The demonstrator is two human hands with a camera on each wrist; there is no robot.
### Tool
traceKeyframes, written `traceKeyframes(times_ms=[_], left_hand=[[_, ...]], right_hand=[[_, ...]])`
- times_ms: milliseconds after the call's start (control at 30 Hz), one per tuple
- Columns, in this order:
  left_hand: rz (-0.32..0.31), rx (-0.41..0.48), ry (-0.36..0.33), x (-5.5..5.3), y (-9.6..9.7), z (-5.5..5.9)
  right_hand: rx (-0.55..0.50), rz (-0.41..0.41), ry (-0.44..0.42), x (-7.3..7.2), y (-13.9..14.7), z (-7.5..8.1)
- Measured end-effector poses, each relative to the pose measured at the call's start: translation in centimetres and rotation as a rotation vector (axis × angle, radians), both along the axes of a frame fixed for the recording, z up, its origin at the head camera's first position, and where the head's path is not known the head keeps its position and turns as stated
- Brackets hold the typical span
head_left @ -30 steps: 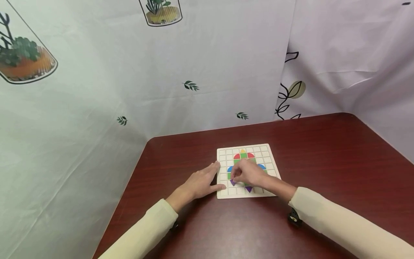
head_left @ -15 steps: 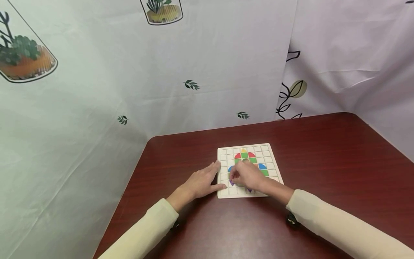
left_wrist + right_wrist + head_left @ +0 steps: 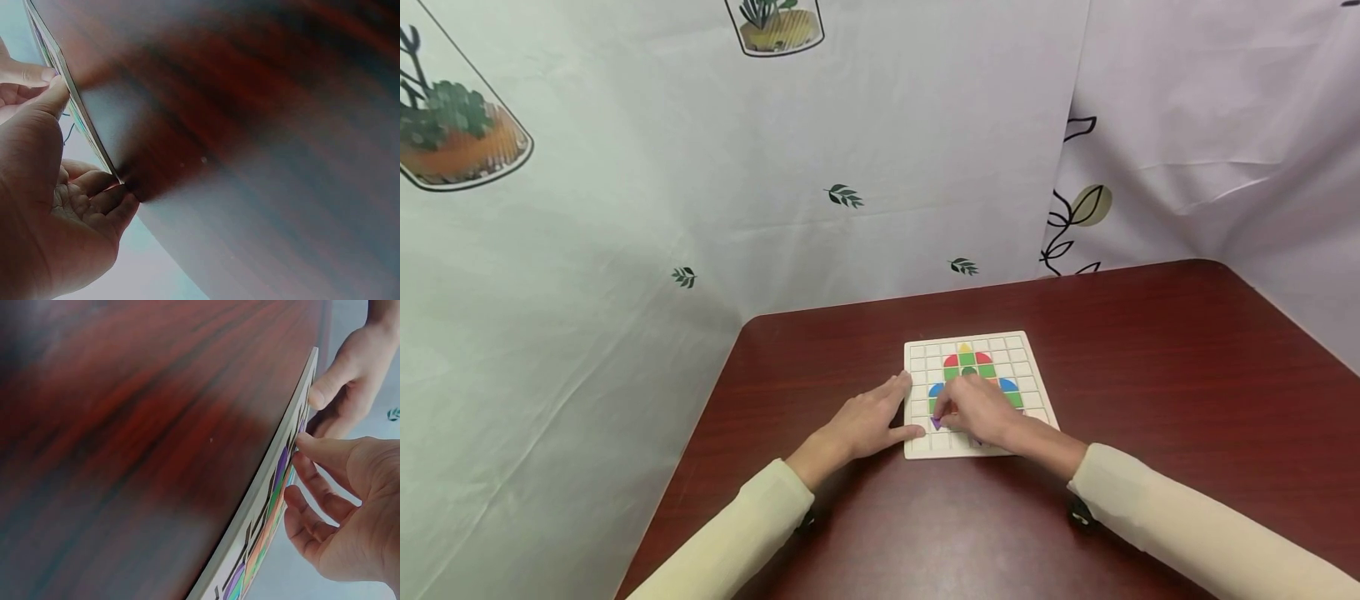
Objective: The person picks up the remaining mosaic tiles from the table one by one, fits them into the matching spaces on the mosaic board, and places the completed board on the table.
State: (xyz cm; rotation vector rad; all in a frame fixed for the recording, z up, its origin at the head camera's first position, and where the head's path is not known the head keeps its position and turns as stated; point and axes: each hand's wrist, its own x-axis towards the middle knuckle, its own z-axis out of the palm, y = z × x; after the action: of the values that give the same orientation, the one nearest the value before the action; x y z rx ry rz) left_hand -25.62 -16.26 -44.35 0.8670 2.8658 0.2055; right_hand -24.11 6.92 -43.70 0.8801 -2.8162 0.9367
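A white square grid board (image 3: 917, 449) lies on the table with flat coloured pieces forming a figure. My left hand (image 3: 865, 421) rests at its left edge, fingers extended and thumb over the front left part; in the left wrist view the fingers (image 3: 109, 200) meet the board's edge. My right hand (image 3: 981, 408) reaches over the board and pinches a small purple triangle (image 3: 936, 424) between thumb and forefinger, low on the grid's left side. Its other fingers are loosely bent in the right wrist view. The hand covers the figure's middle and lower part.
Red quarter-round pieces (image 3: 984, 358), a yellow triangle (image 3: 965, 348) and a blue piece (image 3: 1008, 385) show on the grid above the right hand. The dark red-brown table (image 3: 1150, 375) extends around the board. A printed white cloth (image 3: 887, 125) hangs behind it.
My right hand has shifted slightly at the left purple triangle, and now covers most of the second purple piece near the front. The left hand has stayed at the board's edge.
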Motion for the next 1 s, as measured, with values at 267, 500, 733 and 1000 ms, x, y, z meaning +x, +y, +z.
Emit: traceKeyframes(times_ms=[267,500,733,1000], left_hand=[[-0.003,-0.003,-0.002,0.1,0.1,0.1],[0.001,-0.012,-0.008,0.0,0.2,0.1],[0.002,-0.018,-0.008,-0.2,0.3,-0.3],[0.018,-0.018,-0.031,-0.5,0.3,-0.8]], right_hand=[[-0.001,-0.018,-0.009,0.0,-0.2,-0.2],[-0.009,-0.036,0.005,-0.1,-0.1,-0.6],[-0.044,-0.073,-0.019,-0.4,0.6,-0.1],[-0.079,-0.212,0.041,-1.3,4.5,1.9]])
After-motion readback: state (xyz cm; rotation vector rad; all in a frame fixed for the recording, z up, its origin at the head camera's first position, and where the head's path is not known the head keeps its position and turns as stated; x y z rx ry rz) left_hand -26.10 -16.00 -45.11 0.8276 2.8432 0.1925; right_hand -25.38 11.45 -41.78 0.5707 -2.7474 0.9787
